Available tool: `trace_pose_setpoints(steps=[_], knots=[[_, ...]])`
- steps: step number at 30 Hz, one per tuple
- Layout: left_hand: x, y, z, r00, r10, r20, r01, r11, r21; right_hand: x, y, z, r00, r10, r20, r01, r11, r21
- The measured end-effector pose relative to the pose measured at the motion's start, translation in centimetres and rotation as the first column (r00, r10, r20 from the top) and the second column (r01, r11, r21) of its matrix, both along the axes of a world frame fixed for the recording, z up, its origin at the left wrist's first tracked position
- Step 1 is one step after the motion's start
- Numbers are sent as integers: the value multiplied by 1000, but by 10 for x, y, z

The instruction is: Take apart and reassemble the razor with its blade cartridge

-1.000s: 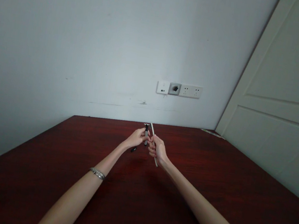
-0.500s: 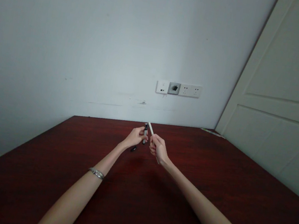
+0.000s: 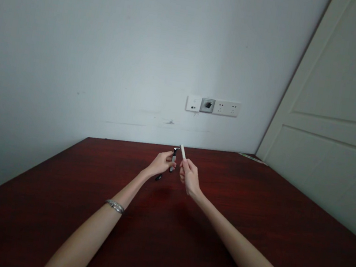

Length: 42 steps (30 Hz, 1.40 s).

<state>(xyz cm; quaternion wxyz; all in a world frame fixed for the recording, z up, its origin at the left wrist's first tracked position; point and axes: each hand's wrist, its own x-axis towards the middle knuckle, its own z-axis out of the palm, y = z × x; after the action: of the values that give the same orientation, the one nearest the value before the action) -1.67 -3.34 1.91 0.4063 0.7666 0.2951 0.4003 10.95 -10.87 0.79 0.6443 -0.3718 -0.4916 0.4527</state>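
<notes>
Both my arms reach out over a dark red wooden table (image 3: 250,233). My left hand (image 3: 161,163) is closed on a small dark and grey pen part (image 3: 173,159), held upright. My right hand (image 3: 188,176) is closed round a thin white stick-like pen barrel (image 3: 182,151) whose tip points up and left, close to the dark part. The two pieces are a small gap apart. A small black piece (image 3: 158,177) lies on the table just below my left hand. A silver bracelet (image 3: 115,206) sits on my left wrist.
A white wall stands behind the table with a row of sockets (image 3: 213,106). A pale panelled door (image 3: 341,113) leans along the right side. A thin light strip (image 3: 252,159) lies at the table's far right corner.
My right hand has slid down the white barrel, so its lower end no longer sticks out below the fist, and has drawn slightly away from the left hand's dark part.
</notes>
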Motion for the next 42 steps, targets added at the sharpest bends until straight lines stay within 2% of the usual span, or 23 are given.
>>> trace_pose_setpoints(steps=[6,11,16,20,24,26,28,31,34,38,42], knots=[[-2,2,-1,999,16,-47,-13,998,62,-3,-2,-3,992,29,120,-31,999,14],[0,2,0,1000,1,5,-2,1000,31,-4,0,-3,999,-39,33,39,999,23],[-1,2,1,1000,-2,-26,4,998,64,-10,-7,-3,994,55,98,-59,998,33],[-4,7,1,1000,-8,-17,9,997,81,-1,-7,8,992,53,112,-62,995,75],[-7,11,1,999,37,-16,-35,993,110,33,8,27,975,77,208,-91,994,58],[-9,11,1,997,62,-38,-56,986,155,52,17,38,921,168,351,-184,983,14],[-10,11,1,994,94,-63,-80,977,200,66,22,49,830,250,499,-258,965,-54],[-11,11,1,984,147,-97,-121,965,234,77,23,63,706,281,650,-280,954,-109],[-11,11,1,979,167,-113,-135,959,248,80,23,73,637,266,723,-280,954,-104],[-12,13,-1,976,170,-137,-126,952,280,75,24,78,581,261,771,-286,952,-107],[-12,13,-1,985,118,-124,-82,961,265,77,26,79,539,246,806,-291,952,-96]])
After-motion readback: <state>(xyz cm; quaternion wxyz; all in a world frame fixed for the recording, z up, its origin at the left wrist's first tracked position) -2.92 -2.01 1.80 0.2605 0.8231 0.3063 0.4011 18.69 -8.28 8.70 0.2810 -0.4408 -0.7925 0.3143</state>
